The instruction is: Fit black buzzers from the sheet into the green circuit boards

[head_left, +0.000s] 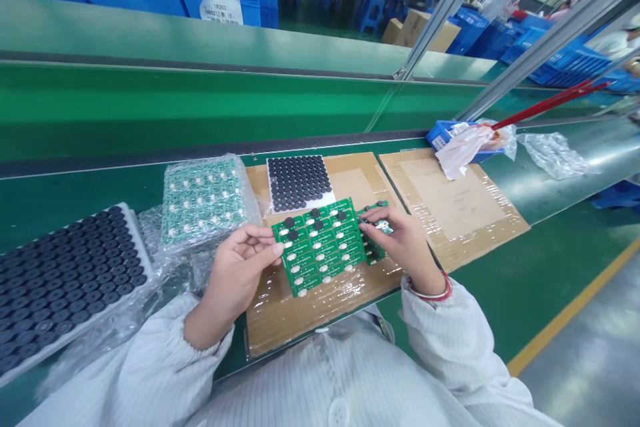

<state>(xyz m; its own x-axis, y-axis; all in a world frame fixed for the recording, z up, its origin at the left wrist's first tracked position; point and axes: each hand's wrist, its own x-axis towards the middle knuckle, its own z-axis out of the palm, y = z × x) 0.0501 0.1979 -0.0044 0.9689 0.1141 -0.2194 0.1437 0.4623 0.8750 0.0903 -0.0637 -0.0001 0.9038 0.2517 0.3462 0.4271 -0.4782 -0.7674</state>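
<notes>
My left hand (pixel 245 267) grips the left edge of a green circuit board panel (pixel 323 250) between thumb and fingers, tilted above the cardboard. The panel carries rows of pale oval parts, and several round black pads sit along its upper rows. At its right edge, my right hand (pixel 397 233) has thumb and forefinger pinched close together; what lies between them is too small to make out. Partly under those fingers is a second green board (pixel 375 250) with black pads on it. Behind the panel lies a white sheet of round black pads (pixel 300 180).
A bubble-wrapped stack of green boards (pixel 205 200) and a larger sheet of black pads (pixel 65 280) lie to the left. On the right are another cardboard sheet (pixel 450 203), a blue bin (pixel 440 137) and crumpled plastic (pixel 555 153). A metal post (pixel 440 13) rises behind the bench.
</notes>
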